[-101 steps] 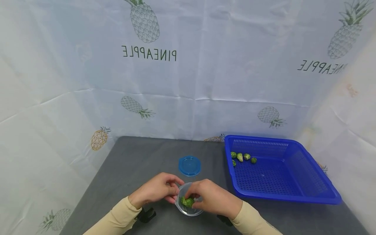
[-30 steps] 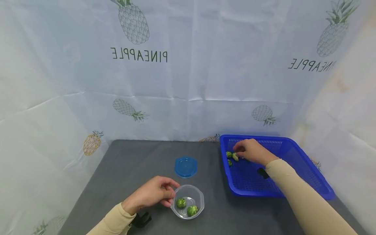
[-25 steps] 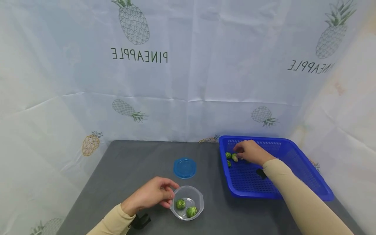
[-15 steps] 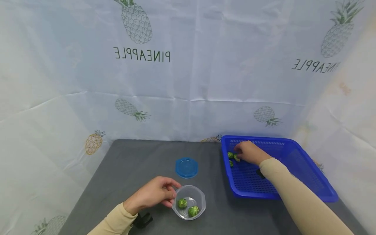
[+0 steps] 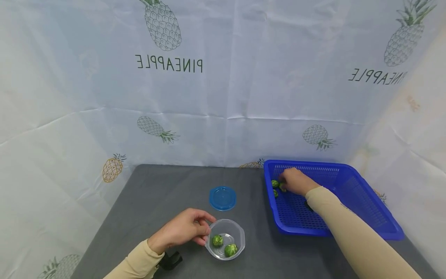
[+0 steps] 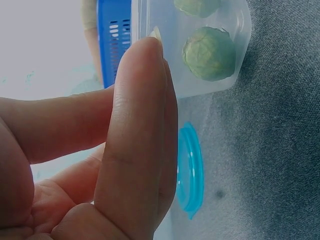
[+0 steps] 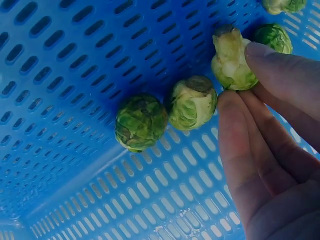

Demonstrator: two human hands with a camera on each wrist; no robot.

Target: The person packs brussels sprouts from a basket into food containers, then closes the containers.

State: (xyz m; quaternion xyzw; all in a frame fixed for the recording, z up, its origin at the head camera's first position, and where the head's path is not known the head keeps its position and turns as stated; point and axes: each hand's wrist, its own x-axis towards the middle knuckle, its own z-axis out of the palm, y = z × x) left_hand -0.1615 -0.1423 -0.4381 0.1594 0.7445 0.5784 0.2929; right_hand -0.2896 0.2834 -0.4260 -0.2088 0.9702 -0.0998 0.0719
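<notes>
At the near middle of the table, my left hand pinches the left rim of a small clear plastic container. Two green Brussels sprouts lie apart on its floor; one sprout shows close up in the left wrist view. Inside the blue basket, towards its back left corner, is my right hand. Its thumb and fingertips pinch a pale-stemmed Brussels sprout. Beside them in the right wrist view sit a darker sprout and a paler sprout; another sprout is partly behind the thumb.
The blue perforated basket stands at the table's right side with raised walls. A round blue lid lies flat behind the container. Grey cloth covers the table, and a pineapple-print curtain hangs behind it.
My right hand has gone from the container to the basket at the right and taken hold of a sprout there. Two sprouts now rest in the container. My left hand keeps its place at the rim.
</notes>
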